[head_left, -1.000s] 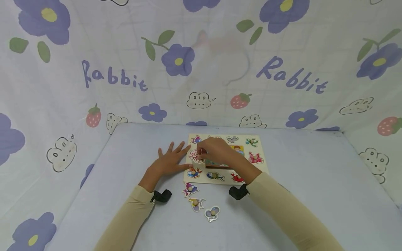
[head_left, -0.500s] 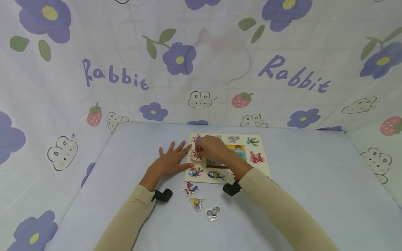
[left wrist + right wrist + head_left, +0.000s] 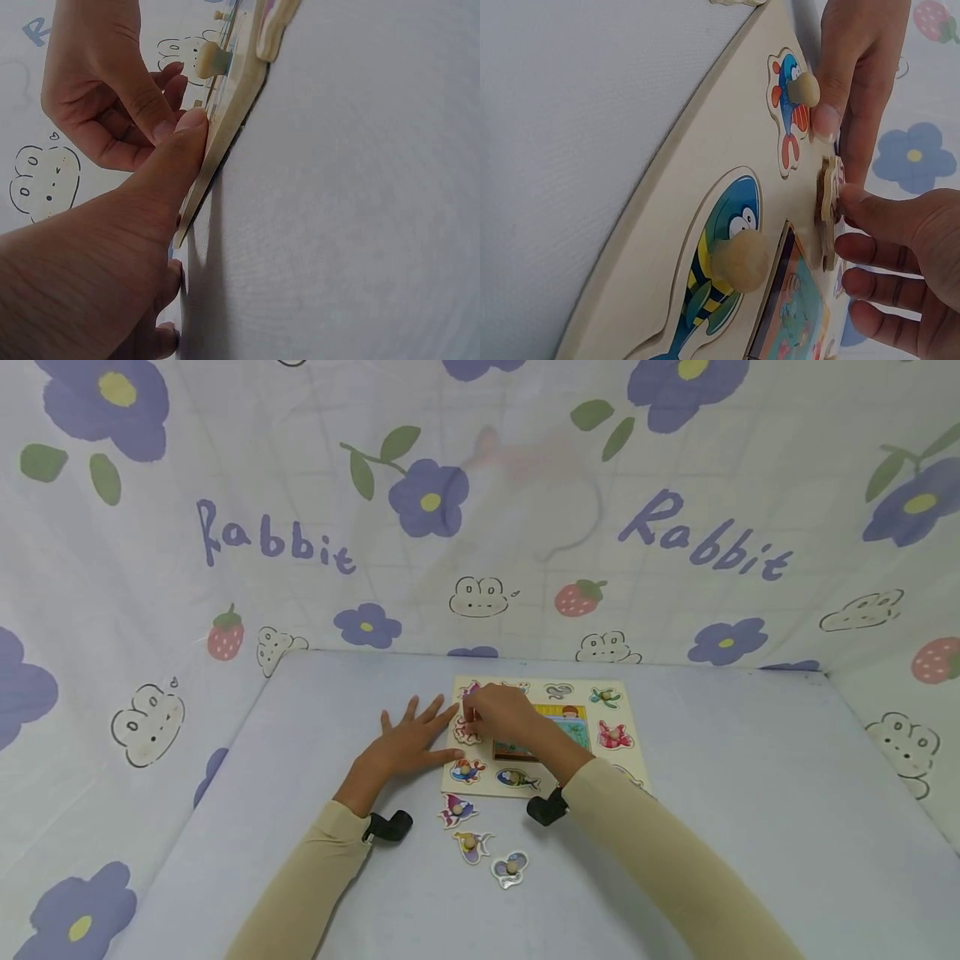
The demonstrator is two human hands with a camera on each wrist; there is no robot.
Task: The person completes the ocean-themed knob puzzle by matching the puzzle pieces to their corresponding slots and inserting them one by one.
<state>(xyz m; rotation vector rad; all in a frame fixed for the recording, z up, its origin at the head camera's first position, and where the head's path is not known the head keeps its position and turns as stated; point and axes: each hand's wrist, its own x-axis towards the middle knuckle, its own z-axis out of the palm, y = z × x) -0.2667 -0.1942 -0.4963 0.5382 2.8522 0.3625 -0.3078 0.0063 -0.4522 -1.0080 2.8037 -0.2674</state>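
Note:
My right hand [image 3: 508, 714] is over the left side of a wooden peg puzzle board [image 3: 491, 788]. Its thumb and fingers pinch a pink-and-white puzzle piece [image 3: 828, 214] with a wavy outline. In the right wrist view that piece shows edge-on, close over the board; its knob is hidden by the fingers. My left hand [image 3: 407, 746] lies palm down at the board's left edge, fingers spread and thumb on the rim. Near that thumb sits a blue fish piece [image 3: 787, 124] with red fins. A striped fish piece [image 3: 703, 262] is in the board's front row.
In front of the board lie three loose knobbed pieces: a purple fish [image 3: 457, 810], a yellow fish [image 3: 470, 845] and a grey-violet piece [image 3: 510, 868]. A raised picture [image 3: 573, 722] fills the board's middle. A patterned cloth [image 3: 525, 543] hangs behind the table.
My right wrist and forearm have shifted a little to the left, while the fingers stay at the pink-and-white piece. The left hand keeps its place.

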